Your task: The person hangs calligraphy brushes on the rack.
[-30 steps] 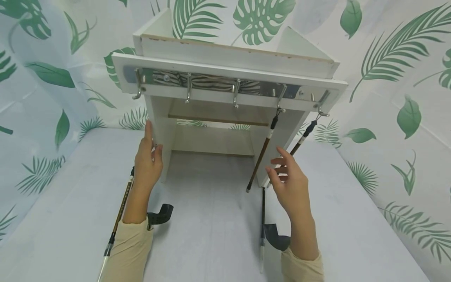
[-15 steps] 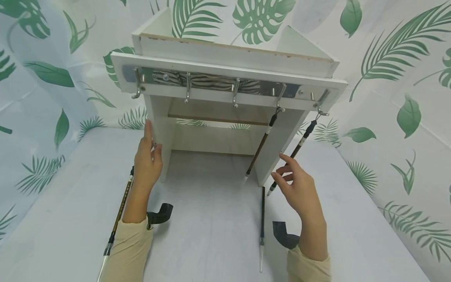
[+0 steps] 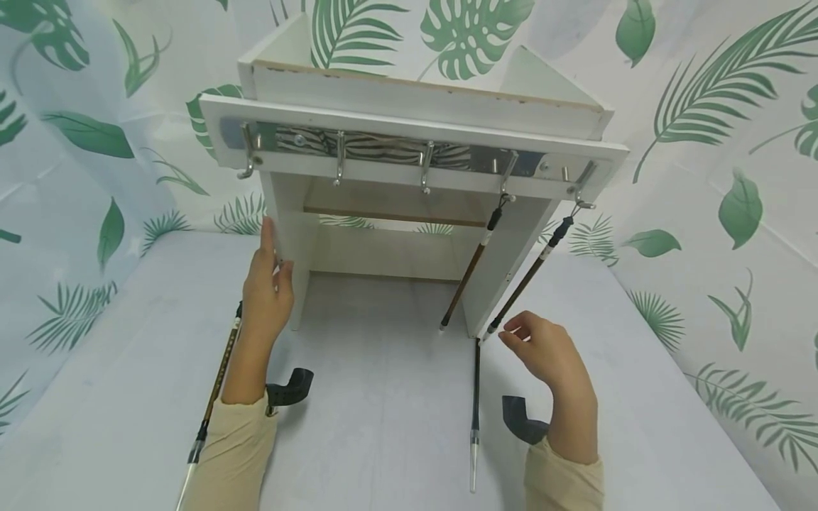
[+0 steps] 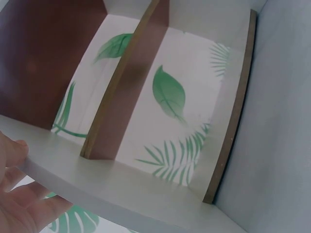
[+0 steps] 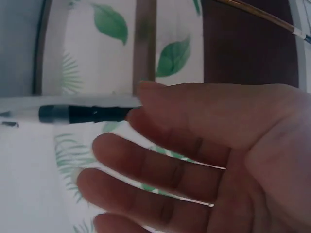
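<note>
Brush point(image 3: 525, 280) and right hand point(image 3: 543, 348) are just beside each other: thumb and fingers are bent inward with a narrow gap at the tips, next to the brush's lower end. In the right wrist view the brush's dark lower part runs behind or between thumb and index finger, and whether they pinch it cannot be told. Brown-shafted with black ends, it hangs tilted by a loop from the rightmost hook point(image 3: 584, 177), its pale tip near the foot of the right side panel point(image 3: 505, 245). The left hand point(image 3: 263, 294) is spread along the left side panel point(image 3: 280, 213), index finger straight up the outer face and thumb at the front edge. Left of the first, a second brush point(image 3: 469, 274) hangs from the next hook along. Both hooks belong to a row of five on a white rail point(image 3: 383, 172) across the front of the shelf unit. A third brush point(image 3: 476, 397) lies on the tabletop point(image 3: 383, 397) before the right panel, a fourth point(image 3: 217, 383) beside the left forearm. Beige sleeves point(image 3: 239, 447) cover the forearms. Behind everything, the backdrop point(image 3: 786, 234) carries green leaves.
</note>
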The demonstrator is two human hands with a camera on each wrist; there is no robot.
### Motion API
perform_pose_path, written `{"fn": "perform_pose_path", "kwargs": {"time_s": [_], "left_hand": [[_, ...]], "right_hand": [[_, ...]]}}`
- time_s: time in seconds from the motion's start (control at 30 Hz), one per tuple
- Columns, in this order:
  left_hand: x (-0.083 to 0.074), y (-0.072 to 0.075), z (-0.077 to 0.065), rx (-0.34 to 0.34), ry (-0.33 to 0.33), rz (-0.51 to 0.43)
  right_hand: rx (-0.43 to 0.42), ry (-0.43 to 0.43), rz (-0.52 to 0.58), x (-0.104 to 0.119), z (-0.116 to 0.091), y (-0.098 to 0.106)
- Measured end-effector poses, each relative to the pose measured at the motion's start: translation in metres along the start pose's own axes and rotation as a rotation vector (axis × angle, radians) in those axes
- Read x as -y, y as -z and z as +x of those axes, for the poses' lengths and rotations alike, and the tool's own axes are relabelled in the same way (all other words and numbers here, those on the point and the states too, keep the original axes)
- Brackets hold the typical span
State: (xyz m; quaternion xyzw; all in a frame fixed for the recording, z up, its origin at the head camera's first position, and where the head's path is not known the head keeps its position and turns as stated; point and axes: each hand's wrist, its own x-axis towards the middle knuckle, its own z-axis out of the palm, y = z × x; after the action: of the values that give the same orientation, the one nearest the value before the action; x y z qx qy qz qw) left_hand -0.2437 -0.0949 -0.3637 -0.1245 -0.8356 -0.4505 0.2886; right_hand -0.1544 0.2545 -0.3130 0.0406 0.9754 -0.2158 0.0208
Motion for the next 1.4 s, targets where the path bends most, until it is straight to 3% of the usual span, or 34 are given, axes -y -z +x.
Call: {"fn": "perform_pose_path", "kwargs": {"time_s": [0.2, 0.43, 0.9, 1.4], "left_hand": [[0.001, 0.000, -0.001, -0.001, -0.009, 0.005], [0.000, 0.000, -0.001, 0.000, -0.007, -0.001], [-0.002, 0.000, -0.001, 0.000, -0.013, -0.002], [0.000, 0.000, -0.001, -0.011, -0.013, 0.009]], "right_hand": [[0.137, -0.082, -0.017, -0.013, 0.014, -0.016], [0.234, -0.210, 0.022, -0.023, 0.028, -0.037], [0.254, -0.282, 0.125, -0.028, 0.038, -0.073], [0.226, -0.240, 0.035, -0.027, 0.046, -0.083]]}}
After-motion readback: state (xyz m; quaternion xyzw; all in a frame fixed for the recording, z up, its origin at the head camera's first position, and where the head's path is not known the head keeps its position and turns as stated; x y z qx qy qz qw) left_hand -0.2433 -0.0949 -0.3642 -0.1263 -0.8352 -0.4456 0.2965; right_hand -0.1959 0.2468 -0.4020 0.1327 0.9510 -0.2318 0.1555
